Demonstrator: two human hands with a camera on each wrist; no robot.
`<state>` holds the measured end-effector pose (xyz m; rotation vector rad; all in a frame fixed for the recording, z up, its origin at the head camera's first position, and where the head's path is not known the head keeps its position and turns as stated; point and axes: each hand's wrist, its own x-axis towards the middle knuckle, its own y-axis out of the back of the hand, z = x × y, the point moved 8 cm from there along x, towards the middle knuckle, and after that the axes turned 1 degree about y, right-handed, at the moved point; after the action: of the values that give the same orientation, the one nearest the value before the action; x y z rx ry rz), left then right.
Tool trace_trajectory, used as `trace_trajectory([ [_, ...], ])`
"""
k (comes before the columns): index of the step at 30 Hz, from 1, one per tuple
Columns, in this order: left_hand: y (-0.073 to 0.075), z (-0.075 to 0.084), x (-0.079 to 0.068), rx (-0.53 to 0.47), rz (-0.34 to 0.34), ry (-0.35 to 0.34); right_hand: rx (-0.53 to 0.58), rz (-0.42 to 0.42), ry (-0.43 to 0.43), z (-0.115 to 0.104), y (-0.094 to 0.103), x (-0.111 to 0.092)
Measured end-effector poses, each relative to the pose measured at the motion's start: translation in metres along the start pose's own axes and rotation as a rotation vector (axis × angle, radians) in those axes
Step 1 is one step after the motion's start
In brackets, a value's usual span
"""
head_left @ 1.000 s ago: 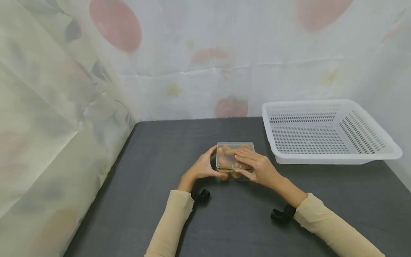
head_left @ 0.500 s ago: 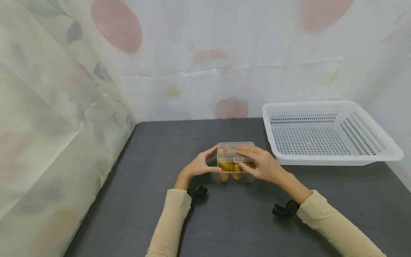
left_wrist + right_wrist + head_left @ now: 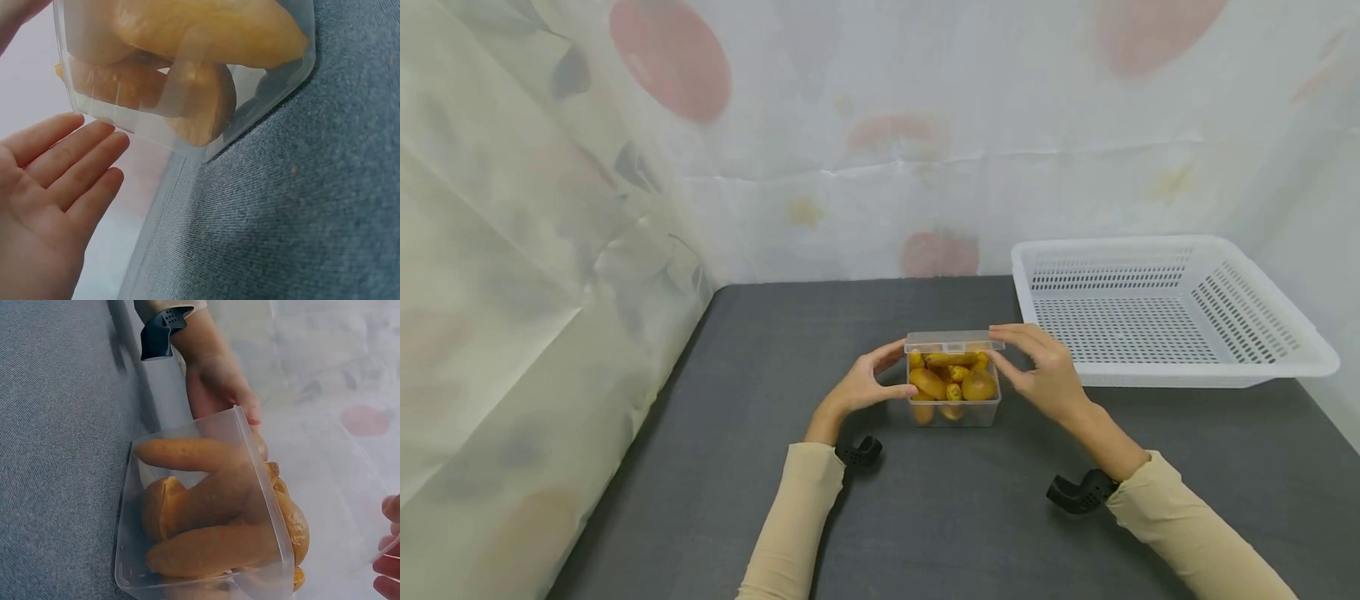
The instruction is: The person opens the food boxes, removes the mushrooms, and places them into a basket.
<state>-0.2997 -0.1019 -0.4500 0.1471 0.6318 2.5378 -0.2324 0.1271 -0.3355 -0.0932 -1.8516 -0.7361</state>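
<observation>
A clear plastic box (image 3: pixel 955 414) stands on the dark table, full of golden-brown pieces (image 3: pixel 931 383), some long and some round, that look like bread. Its clear lid (image 3: pixel 940 342) is tilted up over the far side. My left hand (image 3: pixel 855 392) holds the box at its left side, thumb by the near corner and fingers toward the far one. In the left wrist view, those fingers (image 3: pixel 94 156) reach the box wall nearly straight. My right hand (image 3: pixel 1048 375) pinches the lid at its right end; only its fingertips (image 3: pixel 387 565) show in the right wrist view.
A white perforated basket (image 3: pixel 1142 373) stands at the back right, close beyond my right hand. The grey table (image 3: pixel 760 333) ends at a patterned white curtain (image 3: pixel 805 242) behind and another on the left. Each wrist wears a black mount (image 3: pixel 1082 492).
The lid has swung up and away from the near rim, uncovering the pieces. My right hand has moved right, from the lid's front to its right end. My left thumb has shifted slightly left.
</observation>
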Motion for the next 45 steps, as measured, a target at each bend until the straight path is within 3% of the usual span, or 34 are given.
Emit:
trace_trajectory([
  [10, 0.009, -0.001, -0.003, -0.011, 0.109, -0.037, 0.053, 0.167, -0.114, 0.004, 0.01, 0.001],
  [21, 0.002, 0.007, -0.003, -0.02, 0.049, -0.111, 0.01, 0.216, -0.155, 0.003, 0.011, 0.002],
  [25, 0.0, 0.008, -0.002, -0.017, 0.038, -0.121, -0.005, 0.203, -0.169, 0.003, 0.009, 0.001],
  [39, -0.007, 0.007, 0.004, -0.027, 0.005, -0.179, -0.139, 0.033, -0.198, 0.008, -0.002, 0.004],
  [45, -0.007, 0.012, 0.003, -0.052, -0.001, -0.172, -0.136, 0.022, -0.227, 0.016, -0.005, 0.01],
])
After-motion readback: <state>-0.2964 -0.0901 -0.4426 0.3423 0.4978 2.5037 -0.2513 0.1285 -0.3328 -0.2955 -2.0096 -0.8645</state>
